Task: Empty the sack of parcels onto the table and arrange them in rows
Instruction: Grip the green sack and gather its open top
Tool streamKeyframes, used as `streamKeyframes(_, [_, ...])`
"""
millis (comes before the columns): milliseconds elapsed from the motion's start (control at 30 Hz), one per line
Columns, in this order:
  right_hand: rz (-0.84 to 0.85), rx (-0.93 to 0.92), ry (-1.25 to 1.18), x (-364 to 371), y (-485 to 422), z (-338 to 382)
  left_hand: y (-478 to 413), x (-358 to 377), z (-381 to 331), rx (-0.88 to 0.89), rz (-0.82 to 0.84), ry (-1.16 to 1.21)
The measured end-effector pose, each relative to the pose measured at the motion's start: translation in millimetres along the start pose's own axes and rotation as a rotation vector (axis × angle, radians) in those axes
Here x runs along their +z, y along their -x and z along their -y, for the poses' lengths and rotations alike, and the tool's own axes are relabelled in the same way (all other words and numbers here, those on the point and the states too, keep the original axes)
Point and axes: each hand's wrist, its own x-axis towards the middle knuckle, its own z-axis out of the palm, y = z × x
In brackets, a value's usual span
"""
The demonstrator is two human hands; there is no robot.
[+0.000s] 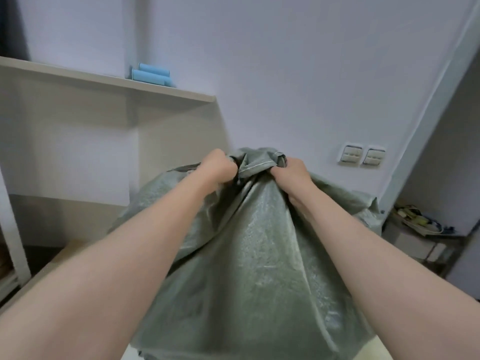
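The left hand (219, 167) and right hand (291, 171) sit close together, each with fingers curled tight into a bunched fold at the top of the green sack (254, 242). The sack is held up in the middle, draping down over the near table (52, 263). No parcels show. Emptying seems at most underway, and no rows are visible.

There is one green woven sack (254, 242). Two bare hands show: the left hand (220, 165) and the right hand (293, 170). One pale shelf (104, 81) carries two light-blue rolls, an upper roll (153, 66) and a lower roll (149, 76). The wall has two switch plates, a left switch plate (351, 154) and a right switch plate (373, 156).
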Motion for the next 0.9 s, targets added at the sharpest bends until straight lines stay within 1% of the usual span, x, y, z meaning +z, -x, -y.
streamKeyframes(67, [0.048, 0.004, -0.03, -4, 10, 4, 19, 10, -18, 0.065, 0.073, 0.102])
streamKeyframes(133, [0.167, 0.031, -0.172, -13, 18, 6, 42, 19, -37, 0.214, 0.159, 0.153])
streamKeyframes(200, [0.308, 0.028, -0.311, -27, 25, 1, 49, 29, -40, 0.306, 0.255, 0.127])
streamKeyframes(267, [0.415, 0.069, -0.412, -48, 30, -9, 45, 37, -32, 0.308, 0.337, 0.027])
streamKeyframes(300, [0.447, 0.098, -0.416, -59, 31, -14, 43, 43, -26, 0.278, 0.35, -0.061])
streamKeyframes(333, [0.455, 0.104, -0.354, -70, 31, -21, 42, 51, -21, 0.23, 0.325, -0.175])
streamKeyframes(367, [0.433, 0.086, -0.239, -81, 31, -27, 44, 61, -18, 0.172, 0.251, -0.313])
streamKeyframes(400, [0.368, 0.053, -0.101, -92, 30, -33, 49, 70, -17, 0.11, 0.149, -0.44])
streamKeyframes(433, [0.268, 0.015, 0.022, -102, 29, -41, 54, 78, -20, 0.05, 0.054, -0.524])
streamKeyframes(467, [0.152, -0.012, 0.128, -112, 27, -49, 59, 86, -23, 0.016, -0.018, -0.56])
streamKeyframes(500, [0.049, -0.02, 0.22, -121, 23, -58, 62, 94, -29, 0.021, -0.066, -0.558])
streamKeyframes(533, [-0.02, -0.01, 0.319, -132, 20, -69, 65, 102, -37, 0.052, -0.089, -0.539])
streamKeyframes(567, [-0.048, 0.021, 0.439, -141, 17, -80, 69, 108, -47, 0.093, -0.099, -0.513])
streamKeyframes(633, [-0.004, 0.121, 0.681, -157, 16, -105, 74, 121, -69, 0.15, -0.096, -0.45])
streamKeyframes(667, [0.031, 0.174, 0.742, -162, 16, -117, 74, 128, -78, 0.163, -0.086, -0.431])
streamKeyframes(733, [0.081, 0.26, 0.747, -169, 12, -138, 69, 141, -83, 0.183, -0.069, -0.483])
streamKeyframes(800, [0.134, 0.286, 0.729, -175, 9, -150, 62, 151, -72, 0.165, -0.057, -0.605])
streamKeyframes(900, [0.182, 0.266, 0.718, -177, -1, -161, 54, 158, -48, 0.028, -0.036, -0.714])
